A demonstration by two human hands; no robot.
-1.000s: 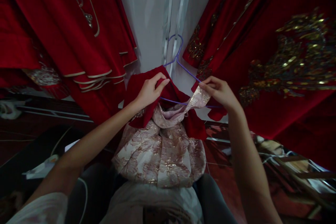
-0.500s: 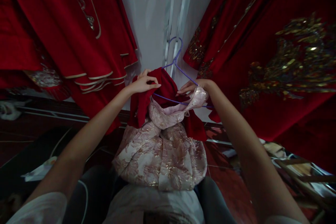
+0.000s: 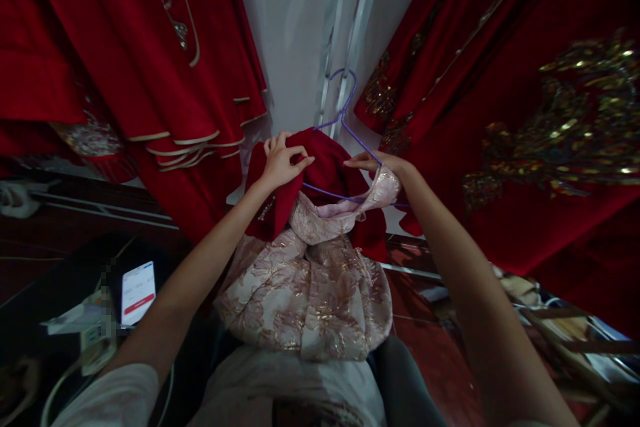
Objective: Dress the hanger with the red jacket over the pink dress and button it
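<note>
A red garment (image 3: 325, 153) is draped over a purple wire hanger (image 3: 356, 137) at the centre. My left hand (image 3: 286, 160) is closed on the red cloth at the hanger's left shoulder, with thumb and forefinger near its neck opening. From the other side, my right hand (image 3: 373, 161) reaches by the hanger's right arm, its fingers together on the red cloth; the fingertips are partly hidden. A pink and gold brocade dress (image 3: 310, 293) lies across my lap. Its strap loops over the hanger's right side, close to my right wrist.
Red gowns with trim (image 3: 165, 107) hang on the left, and sequinned red gowns (image 3: 500, 147) on the right. Behind the hanger stand pale metal rails (image 3: 357, 7). A lit phone (image 3: 139, 293) and a power strip (image 3: 97, 347) lie at left; a wooden frame (image 3: 565, 340) stands at lower right.
The red cloth has spread rightward over the hanger toward my right hand. My right fingers have drawn together. My left forearm has shifted right, and the phone has come into sight.
</note>
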